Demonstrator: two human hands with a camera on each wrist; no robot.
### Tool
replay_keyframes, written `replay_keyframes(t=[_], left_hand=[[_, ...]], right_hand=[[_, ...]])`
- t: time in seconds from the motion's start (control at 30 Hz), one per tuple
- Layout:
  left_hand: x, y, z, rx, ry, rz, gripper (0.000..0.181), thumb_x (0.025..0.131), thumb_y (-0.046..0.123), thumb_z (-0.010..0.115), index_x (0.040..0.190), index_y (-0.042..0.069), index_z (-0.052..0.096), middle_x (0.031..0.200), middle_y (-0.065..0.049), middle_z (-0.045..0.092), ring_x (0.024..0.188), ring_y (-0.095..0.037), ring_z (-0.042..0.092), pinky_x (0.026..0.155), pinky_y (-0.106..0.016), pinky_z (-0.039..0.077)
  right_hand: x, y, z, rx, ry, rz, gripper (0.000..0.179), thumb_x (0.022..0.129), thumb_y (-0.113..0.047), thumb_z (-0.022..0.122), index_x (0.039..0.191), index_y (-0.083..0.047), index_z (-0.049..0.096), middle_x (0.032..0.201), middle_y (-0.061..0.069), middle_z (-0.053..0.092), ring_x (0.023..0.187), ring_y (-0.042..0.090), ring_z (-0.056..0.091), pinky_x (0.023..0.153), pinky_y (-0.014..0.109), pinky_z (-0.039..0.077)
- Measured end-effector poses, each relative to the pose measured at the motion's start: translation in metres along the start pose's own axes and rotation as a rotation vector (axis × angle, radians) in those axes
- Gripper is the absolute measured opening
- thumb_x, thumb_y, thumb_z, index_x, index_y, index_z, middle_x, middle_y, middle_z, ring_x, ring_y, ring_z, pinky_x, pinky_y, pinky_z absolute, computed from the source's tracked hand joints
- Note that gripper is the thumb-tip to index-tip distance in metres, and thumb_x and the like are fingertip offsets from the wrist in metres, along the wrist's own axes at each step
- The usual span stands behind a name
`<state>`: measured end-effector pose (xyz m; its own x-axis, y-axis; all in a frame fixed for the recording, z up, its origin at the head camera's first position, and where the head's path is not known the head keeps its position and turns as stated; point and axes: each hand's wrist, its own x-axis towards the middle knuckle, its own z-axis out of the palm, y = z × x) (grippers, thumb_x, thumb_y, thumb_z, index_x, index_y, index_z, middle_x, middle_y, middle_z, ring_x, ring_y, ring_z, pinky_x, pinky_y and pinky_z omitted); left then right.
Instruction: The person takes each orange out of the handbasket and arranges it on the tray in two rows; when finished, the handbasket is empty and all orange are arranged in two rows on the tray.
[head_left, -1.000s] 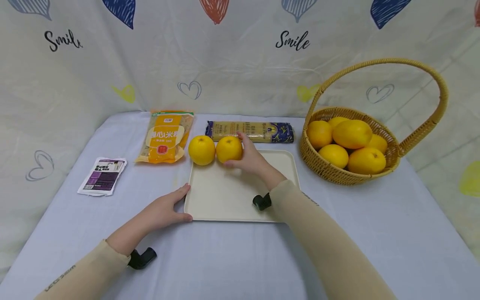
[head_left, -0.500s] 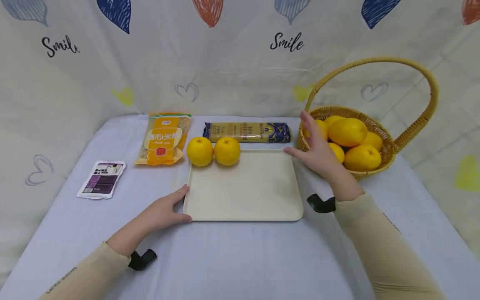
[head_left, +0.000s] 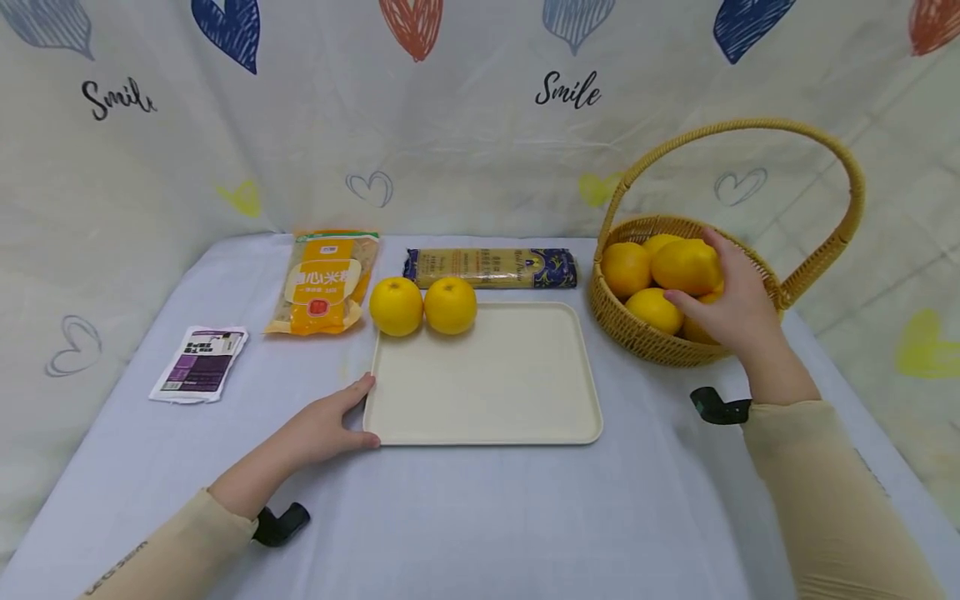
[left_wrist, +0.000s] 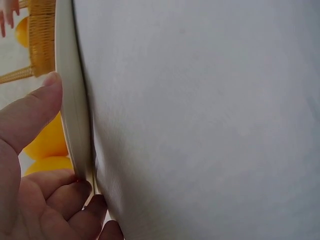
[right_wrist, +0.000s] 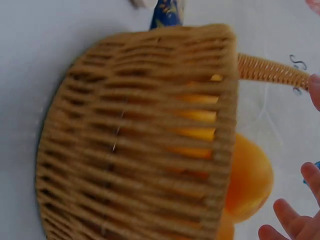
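White cloth [head_left: 480, 517] below; left hand [head_left: 318, 429], fingers spread, touches the near-left corner of the tray [head_left: 483, 379], perhaps steadying it; right hand [head_left: 742, 308] spreads likewise above the basket [head_left: 637, 340].

One table [head_left: 480, 517] carries one tray [head_left: 495, 383] at centre frame and one basket [head_left: 656, 350] at right. Two round yellow fruits [head_left: 396, 307] show near upper centre, at least five basket fruits [head_left: 678, 265] at right, their total hidden. At left: one orange bag [head_left: 322, 283], one purple-and-white pouch [head_left: 200, 364]; upper centre: one gold-and-blue packet [head_left: 491, 268].
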<state>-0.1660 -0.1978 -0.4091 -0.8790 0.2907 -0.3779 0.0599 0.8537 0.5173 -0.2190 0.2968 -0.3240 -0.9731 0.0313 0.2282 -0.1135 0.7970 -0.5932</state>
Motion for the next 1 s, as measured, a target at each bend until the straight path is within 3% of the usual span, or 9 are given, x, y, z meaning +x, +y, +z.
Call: replay_keyframes(t=[0.2,0.4,0.6,1.0], left_hand=[[0.002,-0.001,-0.002,0.009,0.004,-0.002,0.098,0.070,0.050,0.071,0.146,0.016,0.019,0.151,-0.005,0.021,0.137,-0.031,0.023,0.109,-0.053,0.023],[0.004,0.003,0.001,-0.013,-0.005,0.014,0.096,0.070,0.048,0.072,0.145,0.015,0.020,0.151,-0.005,0.022,0.137,-0.030,0.024,0.109,-0.053,0.023],[0.004,0.002,0.005,-0.024,-0.008,-0.007,0.095,0.070,0.048,0.072,0.145,0.018,0.021,0.151,-0.004,0.023,0.137,-0.030,0.025,0.108,-0.054,0.024],[0.001,0.000,0.003,-0.029,0.006,-0.021,0.095,0.070,0.047,0.073,0.145,0.018,0.022,0.151,-0.004,0.023,0.137,-0.029,0.025,0.108,-0.053,0.024]], right_hand=[[0.009,0.013,-0.001,-0.129,-0.002,-0.042,0.083,0.082,-0.038,0.064,0.146,-0.013,0.018,0.152,0.013,0.014,0.136,0.041,0.013,0.106,0.063,0.014],[0.018,0.025,-0.008,-0.232,-0.045,0.023,0.086,0.081,-0.047,0.060,0.147,-0.019,0.012,0.153,0.012,0.008,0.134,0.046,0.014,0.098,0.070,0.020],[0.021,0.031,-0.007,-0.264,-0.107,0.078,0.090,0.080,-0.056,0.056,0.147,-0.019,0.010,0.154,0.010,0.003,0.130,0.050,0.019,0.091,0.072,0.024],[0.031,0.036,-0.001,-0.286,-0.129,0.073,0.090,0.080,-0.058,0.054,0.147,-0.019,0.009,0.154,0.010,0.002,0.131,0.047,0.018,0.091,0.072,0.024]])
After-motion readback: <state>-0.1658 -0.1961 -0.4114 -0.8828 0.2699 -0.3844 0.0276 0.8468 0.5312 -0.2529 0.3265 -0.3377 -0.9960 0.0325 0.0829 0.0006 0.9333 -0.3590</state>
